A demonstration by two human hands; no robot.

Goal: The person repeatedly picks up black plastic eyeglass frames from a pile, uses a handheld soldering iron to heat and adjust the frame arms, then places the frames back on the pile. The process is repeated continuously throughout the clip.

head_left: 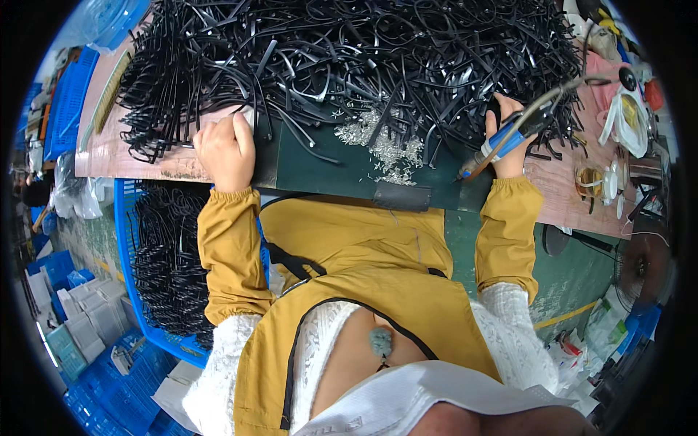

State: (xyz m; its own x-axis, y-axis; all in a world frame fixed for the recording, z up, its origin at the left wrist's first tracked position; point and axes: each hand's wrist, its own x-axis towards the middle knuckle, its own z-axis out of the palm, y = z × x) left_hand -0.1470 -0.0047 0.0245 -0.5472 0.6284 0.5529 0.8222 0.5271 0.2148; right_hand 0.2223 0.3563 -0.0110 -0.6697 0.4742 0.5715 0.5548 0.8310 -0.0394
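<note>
My left hand is closed at the front left of the table, beside a mass of black strips. What its fingers hold, if anything, is hidden. In my right hand is a blue and black screwdriver-shaped power tool, a hose or cord running up from its back end. Its tip points down to the left over the dark green mat. Between my hands a pile of small silvery metal pieces lies on the mat. Many black strips heap up behind it, some trailing over the mat.
A blue crate full of black strips stands below the table's left side. A glass jar sits on the right of the wooden tabletop, near a white plastic bag. A fan stands at the far right.
</note>
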